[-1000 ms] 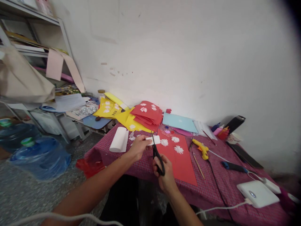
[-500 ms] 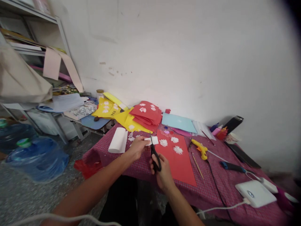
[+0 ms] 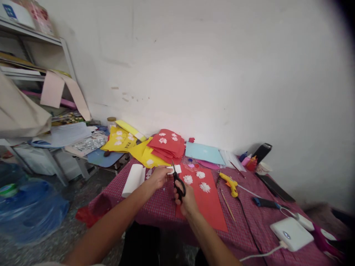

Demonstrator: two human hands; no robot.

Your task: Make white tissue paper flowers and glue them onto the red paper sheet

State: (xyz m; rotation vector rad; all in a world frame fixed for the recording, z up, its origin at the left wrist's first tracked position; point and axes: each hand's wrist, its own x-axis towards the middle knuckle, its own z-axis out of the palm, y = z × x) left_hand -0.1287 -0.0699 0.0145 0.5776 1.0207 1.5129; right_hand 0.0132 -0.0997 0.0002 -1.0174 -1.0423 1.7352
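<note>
Scissors (image 3: 175, 177) point away, long axis seemingly leaning left.

No words or numbers can be read. Black characters (image 3: 128, 145) on a yellow paper (image 3: 111, 145), a blue label (image 3: 10, 10) on a white pack (image 3: 22, 16) and an oval mark (image 3: 286, 235) on a white power bank (image 3: 298, 235) are too small.
</note>
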